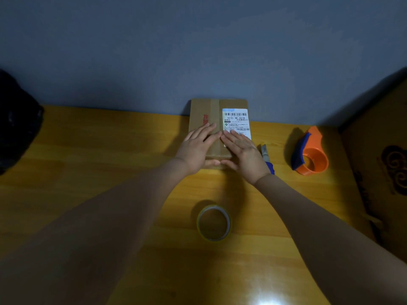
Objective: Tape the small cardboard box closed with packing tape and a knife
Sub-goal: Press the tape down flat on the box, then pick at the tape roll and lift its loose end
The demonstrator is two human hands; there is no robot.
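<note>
Wooden table [88, 183] — one box [207, 111] under two flat, unclenched hands, left [198, 148] and right [244, 154] — one tape roll [214, 223].

A glossy yellow wooden table [110, 150] stands against a plain blue-grey wall [198, 51], dimly lit

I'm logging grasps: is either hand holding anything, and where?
No grasp. Left hand and right hand press flat, open, on the box top near its front edge.
</note>
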